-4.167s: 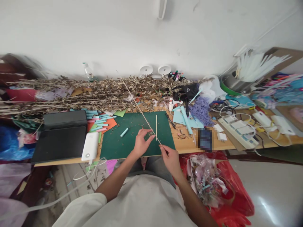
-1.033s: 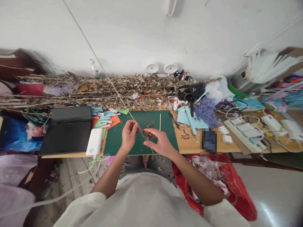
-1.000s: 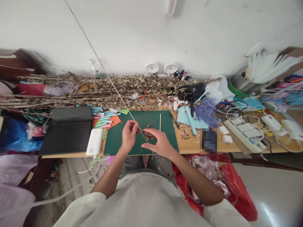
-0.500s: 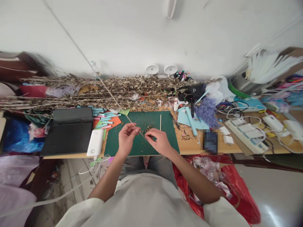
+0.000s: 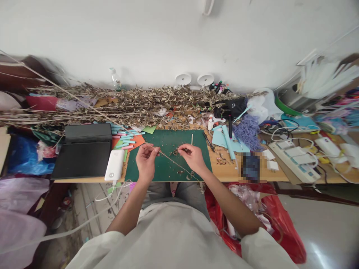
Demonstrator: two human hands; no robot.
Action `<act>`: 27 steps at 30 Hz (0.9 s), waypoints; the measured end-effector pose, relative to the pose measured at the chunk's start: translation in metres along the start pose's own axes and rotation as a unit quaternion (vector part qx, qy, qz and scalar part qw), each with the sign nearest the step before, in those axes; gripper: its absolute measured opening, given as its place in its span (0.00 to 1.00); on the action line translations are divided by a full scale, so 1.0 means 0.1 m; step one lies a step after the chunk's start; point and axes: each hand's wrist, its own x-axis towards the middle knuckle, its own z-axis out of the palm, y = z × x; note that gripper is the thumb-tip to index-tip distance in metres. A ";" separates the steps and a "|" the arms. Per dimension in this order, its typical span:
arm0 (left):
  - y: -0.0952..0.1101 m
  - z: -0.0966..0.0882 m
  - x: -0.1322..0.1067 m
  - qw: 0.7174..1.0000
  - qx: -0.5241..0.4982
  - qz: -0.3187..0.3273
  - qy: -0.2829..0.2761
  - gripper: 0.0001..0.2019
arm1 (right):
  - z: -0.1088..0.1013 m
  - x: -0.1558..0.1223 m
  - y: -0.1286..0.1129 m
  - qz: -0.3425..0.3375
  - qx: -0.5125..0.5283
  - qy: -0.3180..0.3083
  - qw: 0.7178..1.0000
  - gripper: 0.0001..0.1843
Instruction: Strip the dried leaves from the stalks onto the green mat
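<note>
A long, thin dried plant stem [image 5: 175, 163] is pinched in my left hand [image 5: 146, 160], between thumb and fingertips. From there its long end runs up and left across the desk, and its short end slants down toward the front right of the green cutting mat [image 5: 165, 173]. My right hand [image 5: 192, 157] is closed in a pinch above the mat, apart from the stem. Dried leaf crumbs [image 5: 175, 151] lie right by its fingertips, and whether any are held is hidden. A thin pale stick [image 5: 192, 139] lies on the mat behind my right hand.
Bundles of dried stems [image 5: 146, 101] span the back of the desk. At left are a black tablet case [image 5: 81, 158], a white power bank [image 5: 114, 165] and rolled paper tubes [image 5: 127, 141]. Rightward lie a glue gun [image 5: 215, 121], purple cord [image 5: 248, 132] and a power strip [image 5: 294, 158].
The stem has swung, its far end dropping leftward and its near end now pointing to the front right. My right hand has come off the stem and moved slightly up; my left shifted left.
</note>
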 end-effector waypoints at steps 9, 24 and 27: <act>-0.08 -0.06 0.10 0.999 -0.029 -0.008 0.037 0.13 | 0.03 0.35 0.38 0.007 -0.089 -0.033 0.995 0.15; -0.10 -0.13 0.24 0.988 -0.105 -0.023 0.108 0.16 | -0.25 -0.09 0.04 -0.015 -0.079 -0.172 0.982 0.08; -0.09 -0.14 0.25 0.986 -0.116 -0.039 0.110 0.16 | -0.22 -0.07 0.06 -0.009 -0.060 -0.174 0.983 0.07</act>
